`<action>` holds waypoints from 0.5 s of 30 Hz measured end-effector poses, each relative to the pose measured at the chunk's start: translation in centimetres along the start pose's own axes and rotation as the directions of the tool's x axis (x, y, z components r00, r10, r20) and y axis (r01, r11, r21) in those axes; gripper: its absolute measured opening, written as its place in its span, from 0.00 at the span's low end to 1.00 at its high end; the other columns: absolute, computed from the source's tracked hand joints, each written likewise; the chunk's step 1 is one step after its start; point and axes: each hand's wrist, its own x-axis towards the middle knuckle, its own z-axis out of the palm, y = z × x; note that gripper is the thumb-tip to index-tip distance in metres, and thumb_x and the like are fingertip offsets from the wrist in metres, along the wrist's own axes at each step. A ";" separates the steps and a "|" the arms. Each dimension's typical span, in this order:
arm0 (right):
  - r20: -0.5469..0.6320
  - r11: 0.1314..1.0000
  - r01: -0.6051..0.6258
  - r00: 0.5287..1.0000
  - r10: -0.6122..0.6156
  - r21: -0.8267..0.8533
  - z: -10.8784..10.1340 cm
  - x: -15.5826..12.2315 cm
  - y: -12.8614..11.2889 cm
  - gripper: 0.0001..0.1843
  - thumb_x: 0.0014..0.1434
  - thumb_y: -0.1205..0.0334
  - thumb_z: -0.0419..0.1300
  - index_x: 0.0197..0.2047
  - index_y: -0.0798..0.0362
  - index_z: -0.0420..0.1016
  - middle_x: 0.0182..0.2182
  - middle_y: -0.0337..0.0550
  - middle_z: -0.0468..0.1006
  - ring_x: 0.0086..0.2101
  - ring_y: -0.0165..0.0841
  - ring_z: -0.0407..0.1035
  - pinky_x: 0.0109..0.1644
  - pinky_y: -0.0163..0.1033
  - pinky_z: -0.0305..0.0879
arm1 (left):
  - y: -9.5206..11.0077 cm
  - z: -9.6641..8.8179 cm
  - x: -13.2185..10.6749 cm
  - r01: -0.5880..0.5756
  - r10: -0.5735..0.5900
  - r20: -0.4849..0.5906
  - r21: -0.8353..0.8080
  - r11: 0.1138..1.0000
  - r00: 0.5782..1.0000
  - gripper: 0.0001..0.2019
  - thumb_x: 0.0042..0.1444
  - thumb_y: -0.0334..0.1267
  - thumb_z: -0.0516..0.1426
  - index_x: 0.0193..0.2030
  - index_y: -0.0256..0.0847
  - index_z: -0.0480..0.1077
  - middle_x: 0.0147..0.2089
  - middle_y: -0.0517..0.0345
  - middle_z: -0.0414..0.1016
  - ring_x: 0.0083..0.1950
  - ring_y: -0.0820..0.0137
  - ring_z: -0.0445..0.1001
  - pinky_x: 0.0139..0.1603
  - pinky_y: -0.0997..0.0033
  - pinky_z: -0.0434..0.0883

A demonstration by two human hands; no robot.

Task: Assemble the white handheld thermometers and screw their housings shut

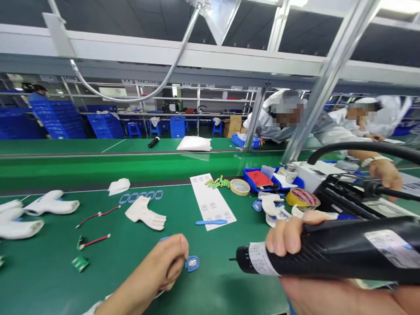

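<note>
My right hand [295, 245] is wrapped round a black electric screwdriver [328, 251] held level, its bit pointing left. My left hand [169, 258] rests on the green mat with its fingers pinched on a small blue framed part [192, 263]. The screwdriver's tip is a short way to the right of that part. A thick black cable [357, 148] arcs above the tool.
White handheld housings [49, 203] lie at the left, with red-wired parts [95, 240] and a small green board [79, 262]. A white half shell [144, 213], a label sheet [211, 202], blue tweezers [211, 222], tape rolls [240, 187] and a blue tray [262, 179] lie ahead. Two people work beyond the conveyor.
</note>
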 end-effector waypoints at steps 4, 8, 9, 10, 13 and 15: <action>0.001 0.998 -0.049 0.999 0.049 -0.039 -5.3 -0.1 -1.3 0.37 0.41 0.25 0.50 0.40 0.46 0.70 0.22 0.41 0.68 0.22 0.37 0.62 0.25 0.42 0.63 | 3.2 2.9 6.6 0.084 -0.097 -0.054 -0.214 0.973 0.994 0.14 0.58 0.35 0.39 0.22 0.41 0.53 0.15 0.68 0.49 0.14 0.78 0.44 0.13 0.79 0.41; 0.003 0.997 -0.065 0.998 0.065 -0.037 -7.6 -0.6 -1.3 0.30 0.42 0.31 0.58 0.39 0.46 0.71 0.21 0.41 0.69 0.20 0.37 0.62 0.21 0.41 0.62 | 6.1 6.5 14.8 -0.023 0.007 -0.148 -0.105 0.994 0.989 0.16 0.63 0.38 0.40 0.26 0.38 0.59 0.21 0.63 0.59 0.19 0.77 0.62 0.18 0.79 0.59; 0.001 0.998 -0.063 0.998 0.063 -0.027 -7.7 -0.7 -1.1 0.25 0.46 0.35 0.59 0.38 0.45 0.71 0.19 0.40 0.69 0.18 0.37 0.62 0.20 0.40 0.61 | 6.8 7.4 16.6 -0.064 0.052 -0.163 -0.065 0.996 0.985 0.18 0.64 0.42 0.40 0.30 0.36 0.62 0.24 0.60 0.64 0.24 0.76 0.67 0.24 0.76 0.65; -0.007 0.997 -0.070 0.998 0.070 -0.013 -7.8 -0.8 -1.0 0.20 0.49 0.39 0.59 0.38 0.44 0.72 0.17 0.39 0.69 0.17 0.36 0.62 0.19 0.39 0.61 | 7.6 8.3 18.1 -0.105 0.101 -0.167 -0.018 0.994 0.981 0.20 0.65 0.47 0.40 0.35 0.35 0.64 0.30 0.56 0.69 0.30 0.73 0.71 0.31 0.72 0.69; -0.011 0.995 -0.093 0.996 0.094 0.025 -8.0 -1.0 -0.6 0.11 0.55 0.46 0.58 0.38 0.41 0.72 0.16 0.37 0.71 0.15 0.35 0.63 0.18 0.37 0.62 | 9.5 10.0 21.3 -0.231 0.255 -0.137 0.171 0.958 0.957 0.29 0.62 0.57 0.37 0.51 0.35 0.64 0.51 0.44 0.70 0.51 0.63 0.70 0.49 0.58 0.68; -0.008 0.994 -0.106 0.994 0.106 0.014 -8.3 -1.2 -0.6 0.11 0.56 0.47 0.57 0.38 0.41 0.73 0.16 0.38 0.73 0.16 0.36 0.65 0.18 0.38 0.64 | 10.4 10.3 21.9 -0.313 0.359 -0.094 0.324 0.893 0.929 0.32 0.61 0.60 0.35 0.58 0.40 0.60 0.59 0.44 0.64 0.60 0.58 0.62 0.55 0.52 0.64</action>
